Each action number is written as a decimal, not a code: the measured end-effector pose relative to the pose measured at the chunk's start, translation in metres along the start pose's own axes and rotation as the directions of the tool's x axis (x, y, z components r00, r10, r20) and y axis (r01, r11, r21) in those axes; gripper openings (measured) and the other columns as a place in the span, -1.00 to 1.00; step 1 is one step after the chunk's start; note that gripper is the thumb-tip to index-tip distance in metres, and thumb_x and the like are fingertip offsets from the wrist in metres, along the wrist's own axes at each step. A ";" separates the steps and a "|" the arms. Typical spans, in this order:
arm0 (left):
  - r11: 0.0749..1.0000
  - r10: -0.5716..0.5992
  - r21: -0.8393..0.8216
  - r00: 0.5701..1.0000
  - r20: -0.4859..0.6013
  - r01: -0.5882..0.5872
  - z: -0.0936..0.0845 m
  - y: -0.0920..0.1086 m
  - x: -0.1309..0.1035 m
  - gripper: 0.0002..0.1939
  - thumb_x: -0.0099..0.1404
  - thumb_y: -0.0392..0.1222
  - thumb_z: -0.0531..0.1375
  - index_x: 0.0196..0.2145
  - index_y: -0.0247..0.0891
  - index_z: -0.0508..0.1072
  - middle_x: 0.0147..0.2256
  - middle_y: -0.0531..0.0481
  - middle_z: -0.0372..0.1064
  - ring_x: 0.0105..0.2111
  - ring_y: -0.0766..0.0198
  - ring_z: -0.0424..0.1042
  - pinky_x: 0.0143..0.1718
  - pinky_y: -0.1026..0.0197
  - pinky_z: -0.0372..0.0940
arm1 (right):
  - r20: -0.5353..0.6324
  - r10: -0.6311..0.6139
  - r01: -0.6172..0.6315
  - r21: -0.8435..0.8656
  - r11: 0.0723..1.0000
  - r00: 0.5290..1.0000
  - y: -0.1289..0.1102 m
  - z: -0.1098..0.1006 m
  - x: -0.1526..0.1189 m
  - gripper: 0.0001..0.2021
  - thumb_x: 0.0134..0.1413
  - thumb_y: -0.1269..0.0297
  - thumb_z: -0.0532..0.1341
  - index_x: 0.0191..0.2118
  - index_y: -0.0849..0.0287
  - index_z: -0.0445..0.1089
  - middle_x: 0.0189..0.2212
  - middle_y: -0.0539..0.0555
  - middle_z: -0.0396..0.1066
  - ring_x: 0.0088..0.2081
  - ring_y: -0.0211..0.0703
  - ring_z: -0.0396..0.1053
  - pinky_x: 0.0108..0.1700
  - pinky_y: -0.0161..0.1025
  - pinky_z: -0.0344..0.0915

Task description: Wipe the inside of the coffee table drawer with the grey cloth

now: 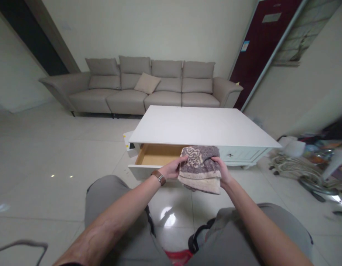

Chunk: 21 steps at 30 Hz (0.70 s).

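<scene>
I have the left hand (pixel 172 169) and right hand (pixel 224 173) clamped on opposite sides of the folded towel (pixel 200 170), near the pulled-out drawer (pixel 156 154); I expect it light, soft and floppy, best pinched through all its layers.

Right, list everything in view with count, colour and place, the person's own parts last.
Coffee table: 1, white, centre
Open drawer: 1, white front, table left
Shut drawer: 1, white, table right
Box: 1, white, left of table
Towel: 1, brownish and cream, before table
Sofa: 1, taupe, behind table
Cushion: 1, beige, on sofa
Door: 1, dark red, upper right
Bar: 1, grey, lower left
Floor: 1, pale, below
Clutter: uncounted, mixed, right, blurred
Watch: 1, brown, left wrist
Trousers: 1, grey, bottom
Left hand: 1, bare, holding towel's left
Right hand: 1, bare, holding towel's right
</scene>
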State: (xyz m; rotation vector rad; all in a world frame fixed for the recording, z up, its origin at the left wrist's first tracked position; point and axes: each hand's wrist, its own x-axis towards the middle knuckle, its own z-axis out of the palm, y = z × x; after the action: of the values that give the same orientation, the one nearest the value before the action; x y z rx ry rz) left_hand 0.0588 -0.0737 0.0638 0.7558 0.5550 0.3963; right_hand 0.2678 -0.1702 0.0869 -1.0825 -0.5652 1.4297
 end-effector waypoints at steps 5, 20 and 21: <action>1.000 0.012 -0.015 0.999 -0.053 -0.013 0.012 -0.001 -0.018 -0.58 0.05 -0.26 0.42 -0.10 -0.37 0.55 -0.27 -0.18 0.61 -0.32 0.13 0.59 -0.10 0.07 0.45 | -0.048 0.011 -0.015 -0.096 0.995 0.999 0.009 0.017 -0.002 -0.83 -0.08 0.14 0.30 -0.38 0.11 0.46 -0.44 0.05 0.58 -0.30 0.00 0.56 -0.21 -0.15 0.48; 0.964 0.265 -0.003 0.963 -0.038 -0.266 0.003 0.026 -0.061 -0.42 -0.03 -0.21 0.49 -0.04 -0.33 0.50 -0.16 -0.22 0.59 -0.19 0.05 0.59 -0.08 0.04 0.47 | -0.029 -0.252 0.226 -0.353 0.908 0.967 0.007 0.058 -0.029 -0.51 -0.18 0.21 0.48 -0.04 0.10 0.48 -0.08 0.09 0.58 -0.03 0.05 0.51 0.09 -0.04 0.40; 0.946 0.323 0.019 0.945 -0.049 -0.323 0.004 0.027 -0.062 -0.40 -0.04 -0.21 0.50 -0.03 -0.31 0.49 -0.13 -0.21 0.58 -0.16 0.04 0.58 -0.05 0.03 0.45 | -0.013 -0.248 0.226 -0.365 0.903 0.969 0.005 0.063 -0.034 -0.51 -0.16 0.19 0.47 -0.02 0.09 0.47 -0.06 0.09 0.57 -0.01 0.05 0.50 0.10 -0.04 0.39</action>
State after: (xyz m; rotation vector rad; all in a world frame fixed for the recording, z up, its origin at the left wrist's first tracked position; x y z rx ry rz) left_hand 0.0088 -0.0902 0.1059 0.8517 0.4816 0.7192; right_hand 0.2071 -0.1874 0.1206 -1.2907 -0.9108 1.0997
